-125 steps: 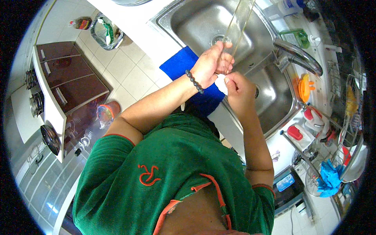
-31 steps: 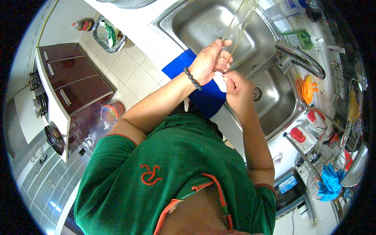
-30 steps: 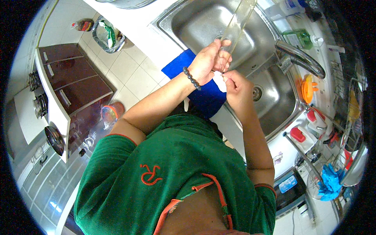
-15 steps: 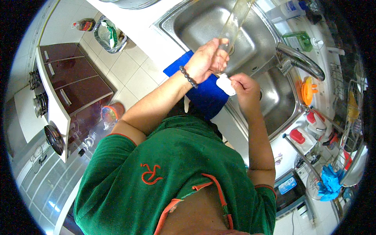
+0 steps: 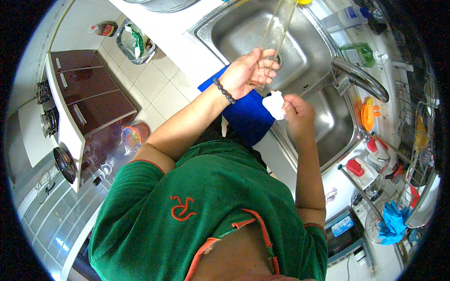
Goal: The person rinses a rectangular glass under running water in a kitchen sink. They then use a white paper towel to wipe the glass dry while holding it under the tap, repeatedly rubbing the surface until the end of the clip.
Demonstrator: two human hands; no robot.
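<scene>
My left hand (image 5: 248,72), palm up and fingers curled, supports the near end of a long, see-through vessel (image 5: 277,29). It looks like glass or clear plastic, and its far end reaches past the top edge of the view. My right hand (image 5: 299,111) pinches a crumpled white tissue or cloth (image 5: 273,105) just beside the vessel's near end, a little apart from it. Both hands are over the near edge of a double steel sink (image 5: 234,33). A blue cloth or apron (image 5: 251,119) hangs below them, against my front.
A curved faucet (image 5: 363,77) stands at the sink's right, near a green soap bottle (image 5: 358,55) and an orange item (image 5: 370,114). Blue gloves (image 5: 393,224) hang on a wire rack at lower right. On the floor at left are a lined bin (image 5: 124,40) and dark drawers (image 5: 93,91).
My right hand has drawn the white tissue or cloth slightly away from the vessel's near end. My left fingers have loosened a bit, and a yellow thing shows at the top edge.
</scene>
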